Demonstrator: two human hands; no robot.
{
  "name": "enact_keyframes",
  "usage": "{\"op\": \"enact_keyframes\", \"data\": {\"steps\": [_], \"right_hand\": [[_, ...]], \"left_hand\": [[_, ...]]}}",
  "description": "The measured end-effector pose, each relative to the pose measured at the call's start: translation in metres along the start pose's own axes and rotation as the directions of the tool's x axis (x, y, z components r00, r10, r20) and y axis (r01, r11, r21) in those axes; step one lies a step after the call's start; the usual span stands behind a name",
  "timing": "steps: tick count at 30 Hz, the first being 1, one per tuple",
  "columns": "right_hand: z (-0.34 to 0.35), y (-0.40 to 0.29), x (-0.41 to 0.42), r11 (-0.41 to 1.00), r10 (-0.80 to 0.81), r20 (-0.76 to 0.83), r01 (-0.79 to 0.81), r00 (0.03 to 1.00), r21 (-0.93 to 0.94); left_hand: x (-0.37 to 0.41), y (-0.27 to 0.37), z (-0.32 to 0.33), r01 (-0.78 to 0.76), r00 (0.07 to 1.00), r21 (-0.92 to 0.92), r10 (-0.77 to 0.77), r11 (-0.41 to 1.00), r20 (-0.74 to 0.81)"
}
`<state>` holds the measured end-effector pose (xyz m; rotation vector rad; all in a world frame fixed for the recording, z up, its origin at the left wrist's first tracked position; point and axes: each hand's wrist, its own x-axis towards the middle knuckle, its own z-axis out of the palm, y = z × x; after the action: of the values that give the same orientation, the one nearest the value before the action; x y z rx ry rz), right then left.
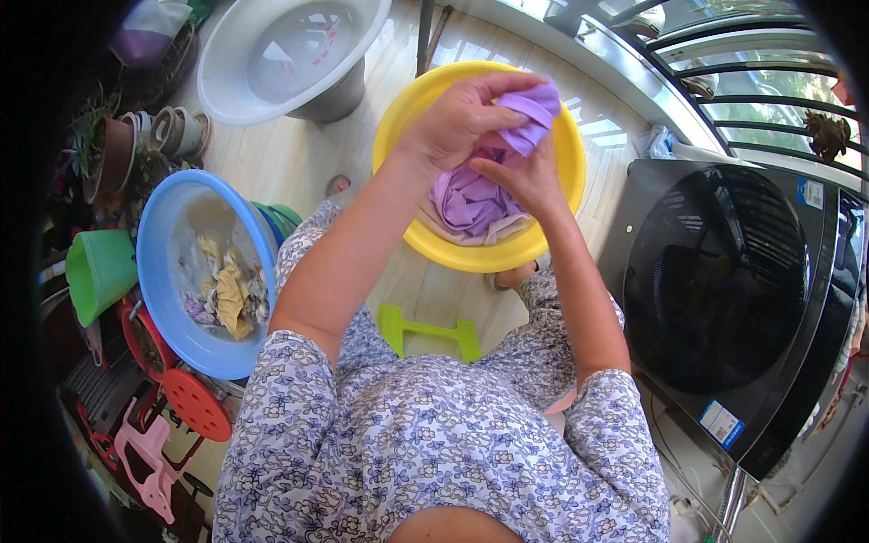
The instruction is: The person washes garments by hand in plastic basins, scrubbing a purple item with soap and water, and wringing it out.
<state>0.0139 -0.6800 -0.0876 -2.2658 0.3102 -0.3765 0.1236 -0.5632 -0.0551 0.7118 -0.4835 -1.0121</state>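
A yellow plastic basin [392,159] stands in front of me, with purple cloth [468,197] and a paler pinkish cloth [468,236] bunched inside. Above it, my left hand [458,119] pinches a gathered part of the purple cloth between thumb and fingers. My right hand [533,180] is just below and to the right, against the same cloth; its thumb points left and its fingers are partly hidden behind the fabric.
At left, a blue basin [155,285] holds water and yellowish and patterned cloths. A white basin [224,75] with water rests on a grey bucket [333,98]. A green plastic stool [428,329] is beneath me. A black washing machine [621,234] stands at right; flowerpots [108,153] line the left.
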Motion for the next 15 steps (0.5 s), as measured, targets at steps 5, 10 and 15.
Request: {"op": "enact_keyframes", "data": {"steps": [5,10,15], "right_hand": [[-0.003,-0.013,0.009,0.738,0.366,0.001,-0.291,0.931,0.609],[-0.051,-0.028,0.015,0.516,0.26,0.083,-0.211,0.962,0.83],[-0.108,-0.093,0.028,0.353,0.086,0.097,-0.121,0.992,0.928]], "left_hand": [[-0.003,0.004,0.005,0.012,0.991,0.056,-0.019,0.998,0.136],[-0.001,0.019,-0.012,-0.04,0.975,0.268,0.096,0.963,-0.201],[-0.004,0.001,-0.039,0.008,0.976,0.598,0.125,0.802,-0.18]]}}
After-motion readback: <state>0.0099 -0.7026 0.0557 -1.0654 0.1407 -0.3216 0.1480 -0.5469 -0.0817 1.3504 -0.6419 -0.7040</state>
